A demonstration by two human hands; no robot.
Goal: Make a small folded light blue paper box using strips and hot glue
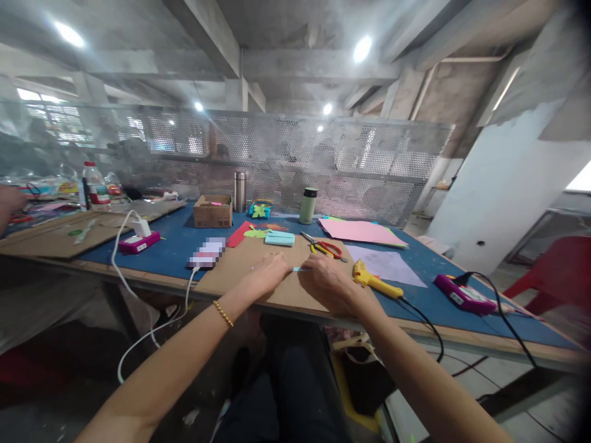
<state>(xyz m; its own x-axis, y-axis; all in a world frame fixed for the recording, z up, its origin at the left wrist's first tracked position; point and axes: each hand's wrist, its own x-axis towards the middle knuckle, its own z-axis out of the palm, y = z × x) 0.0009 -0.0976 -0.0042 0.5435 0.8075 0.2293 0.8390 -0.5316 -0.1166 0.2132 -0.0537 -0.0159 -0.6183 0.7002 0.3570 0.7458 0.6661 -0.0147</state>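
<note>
My left hand [270, 274], with a gold bead bracelet on its wrist, and my right hand [325, 280] are close together over a brown cardboard sheet [231, 271]. Between their closed fingertips runs a narrow light-blue strip [298, 269], apparently paper; both hands grip it, and its ends are hidden by the fingers. Just beyond lies a folded light-blue piece [279, 239], beside green cut-out shapes [255, 234] and a red piece [241, 234]. Red-handled scissors [331, 248] and yellow-handled pliers [318, 247] rest past my right hand. To its right lies a yellow glue gun [376, 282].
Pink sheets [362, 232] and a lilac sheet [388, 266] lie to the right. Purple power strips [464, 295] trail cables. A phone [206, 253], cardboard box [212, 212], steel flask [239, 192] and green tumbler [308, 206] stand around. Another person's hand [12, 200] shows far left.
</note>
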